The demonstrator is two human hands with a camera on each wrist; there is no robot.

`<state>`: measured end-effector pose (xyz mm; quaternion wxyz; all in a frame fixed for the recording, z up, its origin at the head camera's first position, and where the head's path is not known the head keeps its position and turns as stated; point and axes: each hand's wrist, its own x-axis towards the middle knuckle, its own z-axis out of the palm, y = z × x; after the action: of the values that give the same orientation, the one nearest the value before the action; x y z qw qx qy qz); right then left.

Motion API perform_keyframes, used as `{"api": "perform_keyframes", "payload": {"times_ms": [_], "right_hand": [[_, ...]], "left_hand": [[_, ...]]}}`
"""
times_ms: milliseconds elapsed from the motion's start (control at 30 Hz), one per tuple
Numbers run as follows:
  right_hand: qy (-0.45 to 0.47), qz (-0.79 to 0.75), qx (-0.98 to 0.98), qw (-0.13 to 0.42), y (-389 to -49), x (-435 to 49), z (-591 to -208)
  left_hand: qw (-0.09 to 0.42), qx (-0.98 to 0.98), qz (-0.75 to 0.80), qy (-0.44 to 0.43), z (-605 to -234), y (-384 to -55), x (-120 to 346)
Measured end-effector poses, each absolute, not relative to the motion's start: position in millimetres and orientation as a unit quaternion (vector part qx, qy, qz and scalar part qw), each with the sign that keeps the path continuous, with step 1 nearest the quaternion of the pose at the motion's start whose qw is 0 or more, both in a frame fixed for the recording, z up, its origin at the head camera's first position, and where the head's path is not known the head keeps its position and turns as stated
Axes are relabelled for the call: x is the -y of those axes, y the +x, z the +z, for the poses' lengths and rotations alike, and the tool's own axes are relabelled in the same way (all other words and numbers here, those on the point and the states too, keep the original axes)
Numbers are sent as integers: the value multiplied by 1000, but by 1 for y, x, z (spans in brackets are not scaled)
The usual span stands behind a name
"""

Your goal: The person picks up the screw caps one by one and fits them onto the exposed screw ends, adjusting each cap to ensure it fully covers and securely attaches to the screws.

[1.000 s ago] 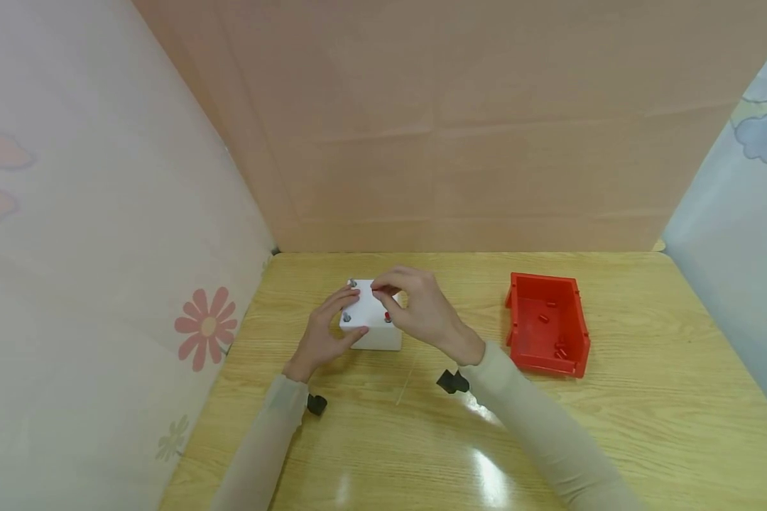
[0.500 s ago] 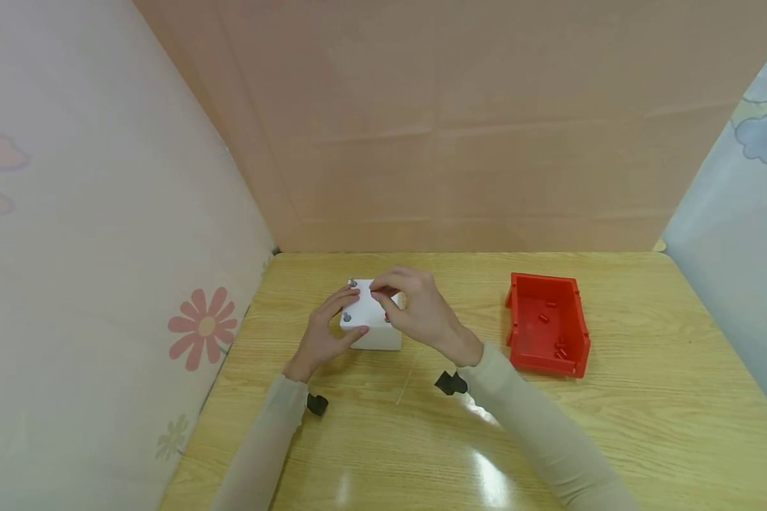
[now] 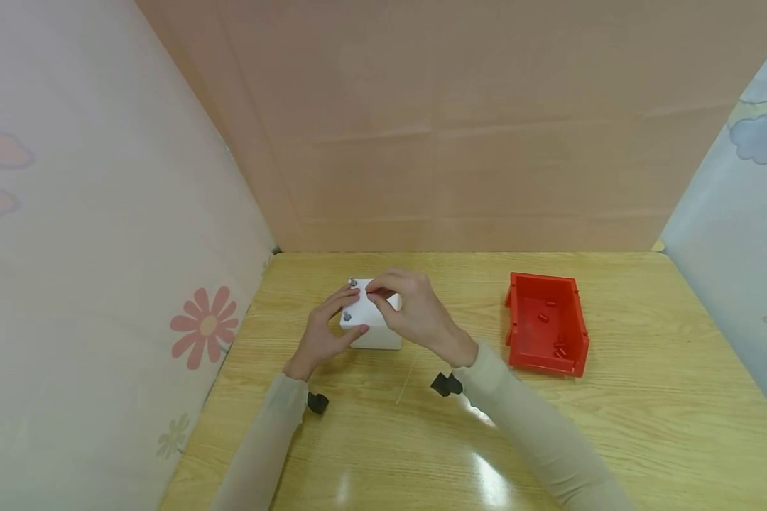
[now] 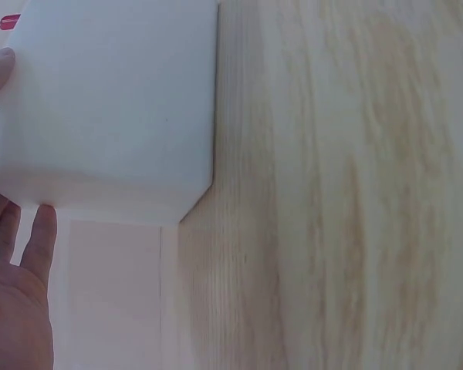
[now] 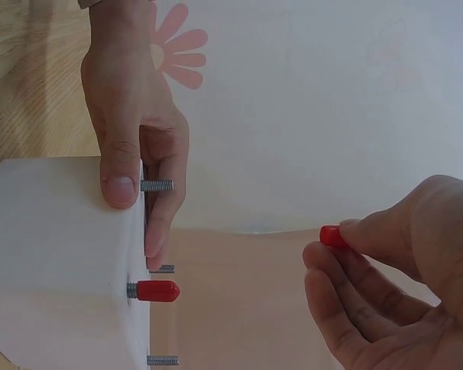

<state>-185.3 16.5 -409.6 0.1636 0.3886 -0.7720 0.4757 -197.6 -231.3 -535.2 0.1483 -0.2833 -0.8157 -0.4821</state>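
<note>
A white box (image 3: 377,338) sits on the table, with threaded studs standing up from its top face. My left hand (image 3: 322,336) grips the box at its left side, thumb on the near wall and fingers over the top. In the right wrist view, one stud wears a red cap (image 5: 158,290), while a stud (image 5: 157,186) beside the left thumb and another stud (image 5: 163,360) are bare. Between thumb and index finger my right hand (image 3: 418,316) pinches a second red cap (image 5: 333,236), held above the box and apart from the studs.
To the right stands a red bin (image 3: 518,341) with several loose red caps inside. A thin pale strip (image 3: 406,380) lies on the table (image 3: 383,454) in front of the box. A patterned sheet (image 3: 134,177) closes off the left side, and a tan sheet (image 3: 486,142) the back.
My right hand has shifted slightly left over the box with the red cap, and now hides the capped stud from the head view. My left hand has stayed in place.
</note>
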Motion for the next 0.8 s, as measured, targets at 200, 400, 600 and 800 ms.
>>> {"api": "perform_keyframes", "payload": {"times_ms": [200, 400, 600, 800], "right_hand": [[390, 480, 769, 162, -184, -14, -409], [387, 481, 770, 163, -185, -12, -413], [389, 481, 768, 167, -187, -11, -416], [394, 490, 758, 173, -188, -10, -419]], "left_hand": [[148, 815, -481, -286, -534, -197, 231], [146, 814, -485, -286, -534, -196, 231], [140, 813, -491, -280, -534, -197, 231], [138, 816, -486, -281, -538, -199, 232]]}}
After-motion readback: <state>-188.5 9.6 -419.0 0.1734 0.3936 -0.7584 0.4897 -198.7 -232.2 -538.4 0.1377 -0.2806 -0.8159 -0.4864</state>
